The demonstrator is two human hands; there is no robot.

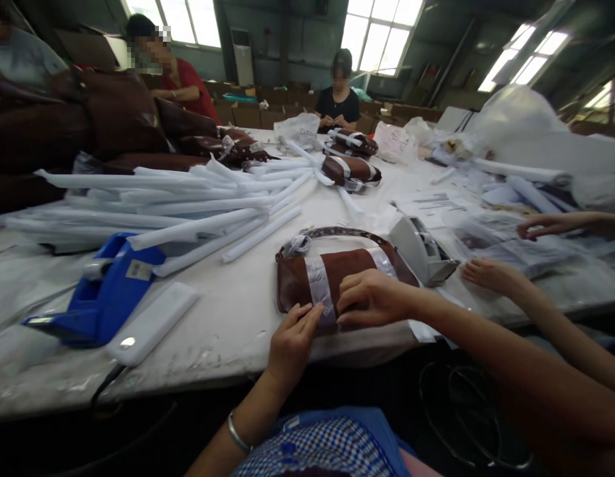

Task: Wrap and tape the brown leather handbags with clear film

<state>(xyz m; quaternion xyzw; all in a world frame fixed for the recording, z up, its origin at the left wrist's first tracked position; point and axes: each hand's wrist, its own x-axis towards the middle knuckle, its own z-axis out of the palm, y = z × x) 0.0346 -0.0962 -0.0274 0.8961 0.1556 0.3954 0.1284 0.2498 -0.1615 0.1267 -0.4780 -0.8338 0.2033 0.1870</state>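
A brown handbag (pixel 297 275) lies on the white table in front of me. Two whitish wrapping strips (pixel 317 281) go around its body, and its dark handle (pixel 337 233) arches behind it with a clear plastic wrap at one end. My left hand (pixel 293 334) is closed at the bag's lower front edge, its fingertips pressing on the left strip. Just right of that strip, my right hand (pixel 367 298) is curled, fingertips together against the bag. Whatever may be between them is too small to make out. Behind the bag's right end stands a grey tape dispenser (pixel 421 250).
Left are a blue tape dispenser (pixel 113 291), a white flat box with a cord (pixel 156 324) and a pile of white rolled tubes (pixel 188 212). More wrapped handbags (pixel 347 171) lie farther back. A co-worker's hands (pixel 496 275) reach over plastic bags at right. Several people work around the table.
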